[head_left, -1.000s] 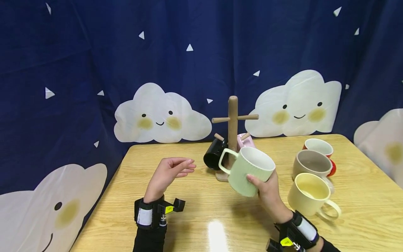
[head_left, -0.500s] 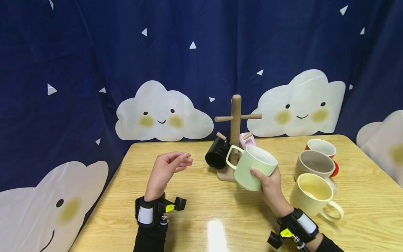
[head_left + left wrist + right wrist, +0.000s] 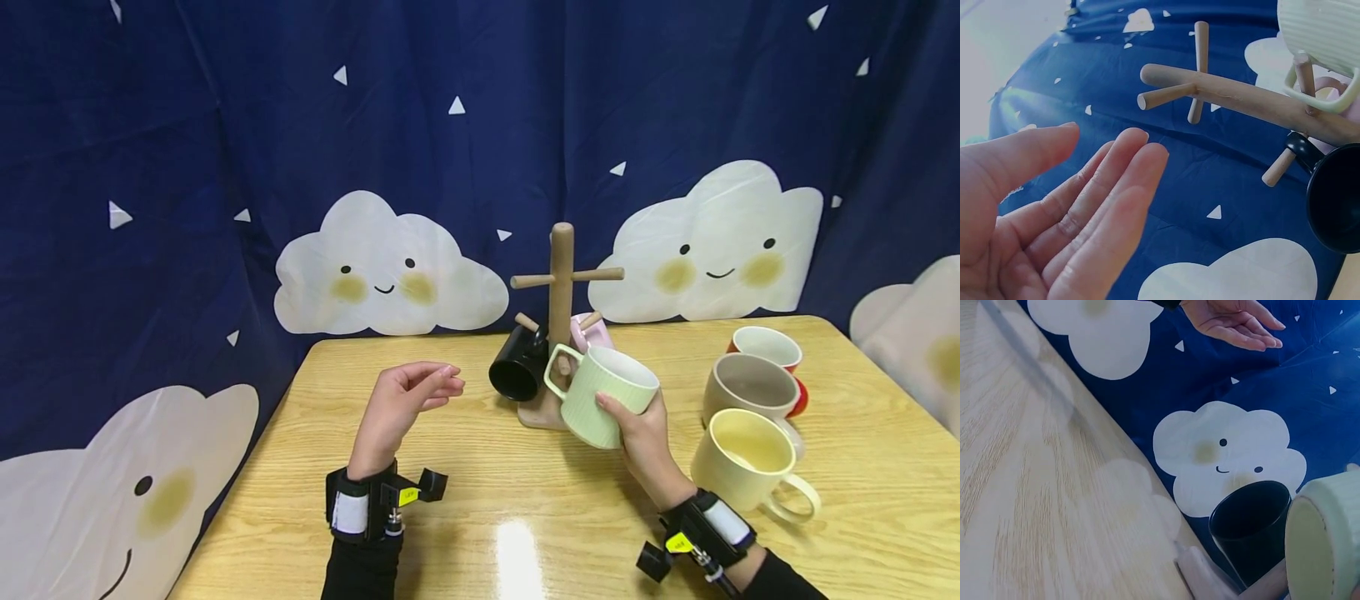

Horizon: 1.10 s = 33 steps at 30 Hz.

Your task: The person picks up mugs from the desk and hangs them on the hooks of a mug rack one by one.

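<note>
My right hand point(image 3: 647, 437) grips a pale green ribbed mug point(image 3: 592, 412) by its body, thumb on the near side, and holds it tilted above the table. Its handle point(image 3: 553, 383) points left, toward the wooden mug tree point(image 3: 561, 292). The tip of a low front peg point(image 3: 564, 365) shows within the handle's loop, and in the left wrist view a peg point(image 3: 1305, 81) overlaps that loop too. A black mug point(image 3: 513, 371) hangs from the tree's left side, a pink mug point(image 3: 596, 335) behind on the right. My left hand point(image 3: 401, 408) hovers empty left of the tree, fingers loosely extended.
On the right of the wooden table point(image 3: 450, 533), a yellow mug point(image 3: 712, 467), a taupe mug point(image 3: 718, 400) and a red mug with a white inside point(image 3: 768, 344) stand in a row. Two upper pegs point(image 3: 531, 282) of the tree are bare. A blue cloud-patterned curtain point(image 3: 420, 150) hangs behind.
The right hand has brought the green mug slightly closer to the tree, so its handle now surrounds the front peg's tip in view. The left hand has hardly moved.
</note>
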{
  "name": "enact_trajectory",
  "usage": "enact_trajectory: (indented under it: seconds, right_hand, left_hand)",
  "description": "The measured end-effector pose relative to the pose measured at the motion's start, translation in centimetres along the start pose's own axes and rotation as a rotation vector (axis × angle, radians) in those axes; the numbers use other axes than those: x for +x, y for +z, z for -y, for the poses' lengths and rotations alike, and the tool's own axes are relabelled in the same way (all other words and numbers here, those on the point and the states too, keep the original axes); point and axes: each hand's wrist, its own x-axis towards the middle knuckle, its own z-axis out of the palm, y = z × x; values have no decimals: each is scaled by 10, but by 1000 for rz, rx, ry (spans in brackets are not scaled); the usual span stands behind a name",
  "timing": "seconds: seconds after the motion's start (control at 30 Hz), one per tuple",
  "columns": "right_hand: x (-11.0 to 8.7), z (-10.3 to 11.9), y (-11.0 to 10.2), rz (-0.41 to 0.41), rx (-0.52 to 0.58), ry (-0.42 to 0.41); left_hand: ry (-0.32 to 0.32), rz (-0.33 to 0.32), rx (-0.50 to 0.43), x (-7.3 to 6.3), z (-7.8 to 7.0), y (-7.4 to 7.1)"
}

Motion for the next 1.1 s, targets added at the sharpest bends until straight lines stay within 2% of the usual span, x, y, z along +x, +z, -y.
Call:
enact_trajectory:
  seconds: [0.2,0.33,0.4,0.43,0.57,0.63,0.8,1.1]
  right_hand:
    - [1,-8,-2,-4,-11,13]
    - [4,-17,-6,32,-9,-24]
    - [9,-29,-13,69,37,-74]
    - [9,-30,-13,68,13,-77]
    - [10,-31,-13,50,-86,-31]
    - [7,-22,-7,24,-183,45]
    - [8,-20,-5,34,-188,101]
    - [4,-19,-3,1,-219,122]
  left_hand:
    - [-4,7,14,1,1,2]
    - [-15,7,26,1,0,3]
    - [-20,7,33,1,-1,4]
    - [-23,7,36,1,-1,4]
    - [-29,11,42,1,-1,5]
    - [-30,15,41,1,-1,6]
    - [-32,21,39,1,-1,6]
    - [-28,34,45,1,-2,7]
